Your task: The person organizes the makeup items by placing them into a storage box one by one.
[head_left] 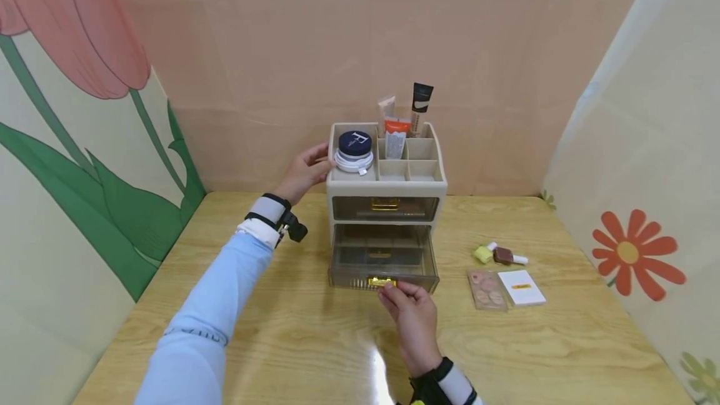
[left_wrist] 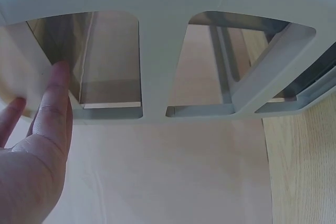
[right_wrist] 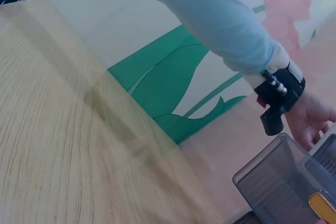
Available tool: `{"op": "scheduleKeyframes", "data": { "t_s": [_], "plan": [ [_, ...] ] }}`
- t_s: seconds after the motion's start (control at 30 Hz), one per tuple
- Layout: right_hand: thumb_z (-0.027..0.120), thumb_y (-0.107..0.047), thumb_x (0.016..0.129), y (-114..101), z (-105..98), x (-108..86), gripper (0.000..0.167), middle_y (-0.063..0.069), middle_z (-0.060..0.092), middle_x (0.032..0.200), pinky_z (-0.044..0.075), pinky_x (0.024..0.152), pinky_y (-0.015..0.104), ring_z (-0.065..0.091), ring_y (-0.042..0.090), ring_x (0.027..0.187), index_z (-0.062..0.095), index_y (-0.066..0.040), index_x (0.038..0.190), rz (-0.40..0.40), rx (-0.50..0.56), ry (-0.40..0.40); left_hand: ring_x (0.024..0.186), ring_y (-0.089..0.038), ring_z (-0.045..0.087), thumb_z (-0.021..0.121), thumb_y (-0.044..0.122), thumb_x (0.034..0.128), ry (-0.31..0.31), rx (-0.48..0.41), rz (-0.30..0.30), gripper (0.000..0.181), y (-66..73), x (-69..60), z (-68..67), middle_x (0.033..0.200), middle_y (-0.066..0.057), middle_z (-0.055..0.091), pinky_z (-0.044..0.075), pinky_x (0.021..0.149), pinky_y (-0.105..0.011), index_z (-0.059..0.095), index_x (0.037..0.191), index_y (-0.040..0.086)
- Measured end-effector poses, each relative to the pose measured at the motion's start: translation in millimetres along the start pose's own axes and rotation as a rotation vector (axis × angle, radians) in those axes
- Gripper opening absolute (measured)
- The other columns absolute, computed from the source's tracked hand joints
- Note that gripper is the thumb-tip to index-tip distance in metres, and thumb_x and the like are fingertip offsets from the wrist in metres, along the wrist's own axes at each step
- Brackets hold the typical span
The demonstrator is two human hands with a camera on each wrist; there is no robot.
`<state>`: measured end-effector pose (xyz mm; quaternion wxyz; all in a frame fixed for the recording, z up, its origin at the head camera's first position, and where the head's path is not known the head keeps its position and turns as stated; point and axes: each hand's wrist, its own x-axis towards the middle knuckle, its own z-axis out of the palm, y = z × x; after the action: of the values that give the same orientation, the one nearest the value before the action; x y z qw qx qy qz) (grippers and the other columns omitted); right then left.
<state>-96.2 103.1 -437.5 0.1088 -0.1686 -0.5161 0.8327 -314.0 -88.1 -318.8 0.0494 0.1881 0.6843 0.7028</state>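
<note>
A cream cosmetics organizer [head_left: 388, 189] stands on the table in the head view. Its lower smoky clear drawer [head_left: 344, 277] is pulled out, while the upper drawer [head_left: 351, 208] sits closed. My right hand [head_left: 417, 325] pinches the right end of the lower drawer's gold handle [head_left: 381, 281] with thumb and fingertips. In the right wrist view, that handle [right_wrist: 321, 207] shows at the lower right edge. My left hand [head_left: 306, 175] rests against the organizer's left side near the top. Extended fingers [left_wrist: 53, 103] touch the frame by its side cutouts in the left wrist view.
On top of the organizer sit a navy-lidded compact [head_left: 355, 142], an orange-capped tube [head_left: 396, 139], a black-capped tube [head_left: 421, 99] and a pale tube [head_left: 386, 107]. To the right lie yellow [head_left: 482, 254] and brown [head_left: 504, 256] nail polish bottles and an opened makeup palette [head_left: 487, 290].
</note>
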Motion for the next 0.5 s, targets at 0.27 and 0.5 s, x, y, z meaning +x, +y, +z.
{"op": "scheduleKeyframes", "data": {
  "t_s": [0.27,0.5],
  "plan": [
    [0.057,0.010,0.090,1,-6,-8.3,0.021,0.014,0.058,0.097,0.055,0.084,0.034,0.067,0.019,0.083,0.042,0.007,0.106,-0.002,-0.001,0.001,0.120,-0.027,0.052,0.060,0.008,0.0950,0.001,-0.001,0.001,0.052,-1.3,-0.3,-1.2,0.141,-0.012,0.048,0.049,0.095,-0.036,0.045,0.145,0.007],
    [0.057,0.011,0.089,3,-11,-10.2,0.021,0.012,0.056,0.098,0.055,0.084,0.034,0.067,0.018,0.083,0.043,0.006,0.104,-0.008,0.008,0.001,0.121,-0.027,0.051,0.060,0.009,0.0949,0.004,0.021,-0.001,0.052,0.0,-1.1,-0.1,0.141,-0.013,0.048,0.049,0.096,-0.036,0.045,0.145,0.007]
  ]
}}
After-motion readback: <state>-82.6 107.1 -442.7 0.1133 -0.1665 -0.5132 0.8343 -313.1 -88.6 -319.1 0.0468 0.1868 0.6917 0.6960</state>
